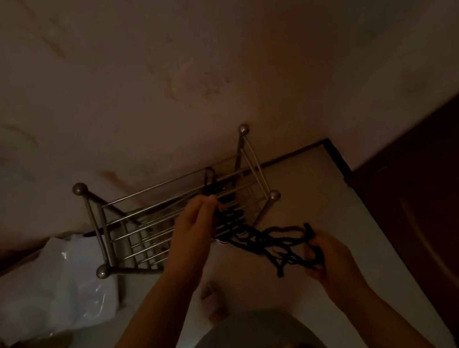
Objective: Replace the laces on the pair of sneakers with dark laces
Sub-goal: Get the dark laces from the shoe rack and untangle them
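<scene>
Left of both hands, a pale plastic bag (48, 285) lies crumpled on the floor (311, 190), with dark clutter below it that is too dim to make out. Just beside the bag, a metal wire rack (126, 222) with ball-topped posts stands against the stained wall (171, 61). Over the rack's right part, the left hand (197, 225) reaches forward, its fingers curled and pinching one end of the dark laces (267, 237). From that pinch the tangled laces hang across in loose loops to the right hand (325, 255), which sits lower and nearer the person and grips the other end of the bundle with curled fingers. Between and below the two forearms, a foot in a light sandal (213, 296) rests on the floor. Right of the right hand, a dark wooden door (456, 195) fills the edge of the view.
</scene>
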The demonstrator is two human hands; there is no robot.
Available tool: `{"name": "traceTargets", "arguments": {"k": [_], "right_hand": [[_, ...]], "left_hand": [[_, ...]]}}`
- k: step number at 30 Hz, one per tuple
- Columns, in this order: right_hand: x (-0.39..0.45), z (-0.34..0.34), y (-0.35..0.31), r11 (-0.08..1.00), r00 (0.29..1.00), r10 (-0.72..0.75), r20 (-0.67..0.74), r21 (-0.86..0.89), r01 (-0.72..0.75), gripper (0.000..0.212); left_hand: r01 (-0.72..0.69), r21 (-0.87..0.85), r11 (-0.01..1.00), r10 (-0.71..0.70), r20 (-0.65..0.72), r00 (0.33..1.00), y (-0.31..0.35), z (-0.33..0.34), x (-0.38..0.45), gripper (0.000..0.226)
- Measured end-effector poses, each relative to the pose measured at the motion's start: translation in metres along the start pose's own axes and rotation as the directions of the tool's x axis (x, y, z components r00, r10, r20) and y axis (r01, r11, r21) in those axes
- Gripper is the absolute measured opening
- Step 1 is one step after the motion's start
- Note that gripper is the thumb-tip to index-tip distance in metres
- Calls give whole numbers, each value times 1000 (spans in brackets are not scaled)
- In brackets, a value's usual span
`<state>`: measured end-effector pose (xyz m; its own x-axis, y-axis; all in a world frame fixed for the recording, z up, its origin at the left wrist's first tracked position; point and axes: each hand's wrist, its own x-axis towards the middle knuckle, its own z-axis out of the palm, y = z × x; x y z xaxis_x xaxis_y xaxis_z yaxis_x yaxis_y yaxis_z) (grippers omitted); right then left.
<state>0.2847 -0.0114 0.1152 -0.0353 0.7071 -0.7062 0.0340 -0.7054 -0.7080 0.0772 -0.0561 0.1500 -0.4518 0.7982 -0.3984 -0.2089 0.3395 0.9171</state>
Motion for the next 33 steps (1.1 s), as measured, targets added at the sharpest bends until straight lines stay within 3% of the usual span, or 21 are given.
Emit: {"name": "traceTargets", "arguments": {"k": [4, 8, 11, 13, 16, 19, 24, 25, 27, 30, 33], "right_hand": [[-9, -32, 11, 994, 997, 55, 55, 87, -60, 32], [-13, -77, 26, 975, 981, 131, 145, 162, -154, 21], [-15, -117, 38, 979, 969, 157, 190, 101, -179, 22], [-22, -140, 42, 993, 969, 115, 218, -6, -117, 23], [-40, -166, 47, 986, 951, 77, 301, -167, -27, 26], [-62, -177, 46, 969, 911, 79, 405, -245, 26, 34], [-93, -178, 48, 931, 779, 254, 573, -364, -36, 58], [-98, -179, 52, 923, 750, 282, 599, -383, -42, 59], [-109, -183, 60, 930, 712, 261, 652, -367, -4, 41], [-126, -188, 70, 967, 757, 117, 643, -249, 62, 13], [-142, -196, 83, 970, 810, 3, 587, -198, 140, 11]], "left_hand": [[-121, -7, 993, 120, -88, 989, 21, 14, -39, 31], [-139, -48, 989, 127, -201, 971, 19, 50, -84, 27], [-158, -112, 981, 120, -289, 950, 6, 88, -125, 24], [-193, -45, 980, 170, -309, 936, -9, 111, -152, 23], [-200, 135, 970, 228, -237, 944, -32, 135, -182, 25], [-185, 429, 884, 242, -82, 967, -60, 154, -210, 23], [-308, 642, 702, 332, 88, 939, -100, 181, -276, 17], [-336, 673, 659, 356, 114, 927, -107, 183, -288, 14], [-367, 734, 571, 390, 151, 908, -122, 184, -309, 17], [-297, 781, 549, 337, 119, 934, -146, 177, -336, 14], [-201, 773, 601, 278, 34, 960, -163, 167, -363, 11]]}}
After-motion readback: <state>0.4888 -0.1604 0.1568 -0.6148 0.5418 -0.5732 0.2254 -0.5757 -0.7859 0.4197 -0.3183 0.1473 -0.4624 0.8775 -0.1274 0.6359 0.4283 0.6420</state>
